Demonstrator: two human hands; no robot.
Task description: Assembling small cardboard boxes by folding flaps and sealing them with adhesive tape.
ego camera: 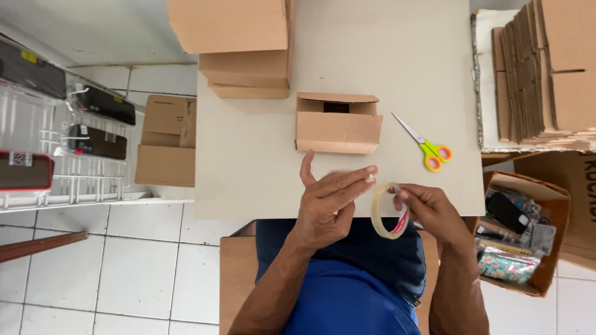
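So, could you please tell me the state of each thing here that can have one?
small cardboard box: top flap open, standing on the table.
scissors: closed, lying flat, untouched.
tape roll: held upright in the right hand.
left hand: fingertips at the roll's rim.
side carton: open, holding packets.
flat cartons: folded, stacked.

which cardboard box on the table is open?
The small box alone at mid-table, just beyond the left hand and beside the scissors. Its top flaps stand open, showing a dark inside; the stacked boxes at the far edge look closed.
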